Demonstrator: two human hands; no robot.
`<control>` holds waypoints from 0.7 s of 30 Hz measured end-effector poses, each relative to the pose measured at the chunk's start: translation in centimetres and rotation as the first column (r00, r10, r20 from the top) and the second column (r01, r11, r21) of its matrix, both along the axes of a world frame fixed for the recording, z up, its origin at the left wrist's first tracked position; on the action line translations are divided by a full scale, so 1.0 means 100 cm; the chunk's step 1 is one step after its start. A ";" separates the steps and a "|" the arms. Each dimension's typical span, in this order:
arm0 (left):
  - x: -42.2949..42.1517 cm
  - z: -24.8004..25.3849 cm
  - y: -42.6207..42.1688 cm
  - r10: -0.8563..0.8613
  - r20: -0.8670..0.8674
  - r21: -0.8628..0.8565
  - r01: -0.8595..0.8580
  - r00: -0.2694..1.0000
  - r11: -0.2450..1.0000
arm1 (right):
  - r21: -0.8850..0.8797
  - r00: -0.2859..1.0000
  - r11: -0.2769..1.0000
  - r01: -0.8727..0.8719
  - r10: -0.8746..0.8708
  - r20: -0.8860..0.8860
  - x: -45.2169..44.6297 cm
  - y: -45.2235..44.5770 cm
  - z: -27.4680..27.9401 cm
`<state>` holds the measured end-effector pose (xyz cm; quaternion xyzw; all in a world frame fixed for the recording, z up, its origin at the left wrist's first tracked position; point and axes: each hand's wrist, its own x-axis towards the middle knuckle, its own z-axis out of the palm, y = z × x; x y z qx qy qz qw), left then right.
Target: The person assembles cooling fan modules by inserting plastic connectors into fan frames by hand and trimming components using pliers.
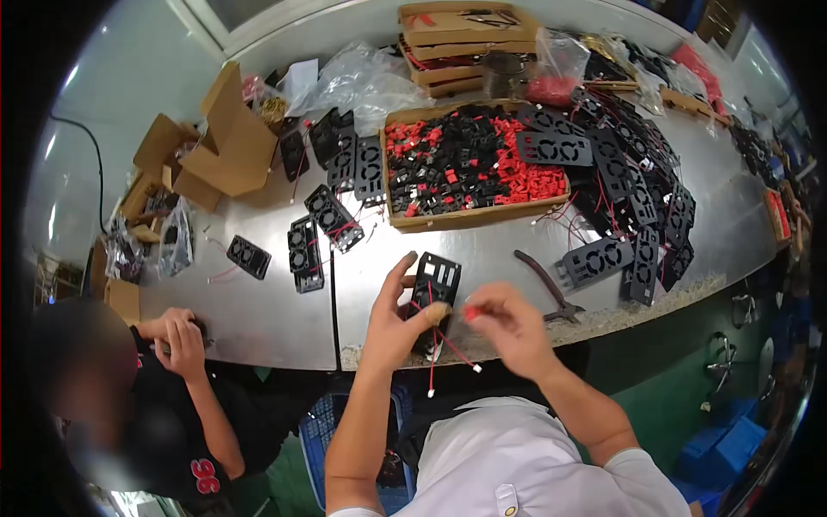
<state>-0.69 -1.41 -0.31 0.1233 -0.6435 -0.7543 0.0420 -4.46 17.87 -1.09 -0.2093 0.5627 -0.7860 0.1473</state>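
My left hand [392, 326] grips a black plastic fan housing [442, 272] near the front edge of the metal table, its thumb lying across the face. Thin red wires [432, 369] with small white plugs trail from the housing's lower end. Just to its right, my right hand [515, 336] pinches a small red plastic piece [471, 313] between thumb and fingertips, apart from the housing. A pair of cutting pliers with dark handles [543, 280] lies on the table beyond my right hand.
A shallow cardboard box [482, 216] holds many black and red plastic pieces. Black fan housings [642, 202] with wires are heaped at right; several more [305, 252] lie at left. A co-worker's hands [179, 340] are at the table's left edge. A blue crate [315, 444] stands below.
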 end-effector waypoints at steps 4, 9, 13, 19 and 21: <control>0.012 -0.005 0.006 -0.049 -0.068 -0.079 0.044 0.996 0.996 | 0.059 0.967 0.998 -0.016 0.001 0.253 -0.022 0.007 0.008; 0.016 -0.011 0.015 -0.088 -0.155 -0.074 0.077 0.984 0.994 | 0.034 0.963 0.996 -0.078 0.066 0.261 -0.022 -0.001 0.009; 0.020 -0.005 0.013 -0.080 -0.035 0.216 0.086 0.996 0.973 | 0.086 0.991 0.994 -0.065 0.055 0.121 -0.023 -0.002 0.012; 0.020 -0.006 0.019 -0.058 -0.092 0.411 0.091 0.994 0.907 | 0.153 0.996 0.987 -0.038 0.025 0.087 -0.024 -0.001 0.019; 0.020 -0.006 0.019 -0.060 -0.083 0.409 0.088 0.995 0.908 | 0.236 1.000 0.972 0.017 -0.014 -0.015 -0.025 -0.001 0.022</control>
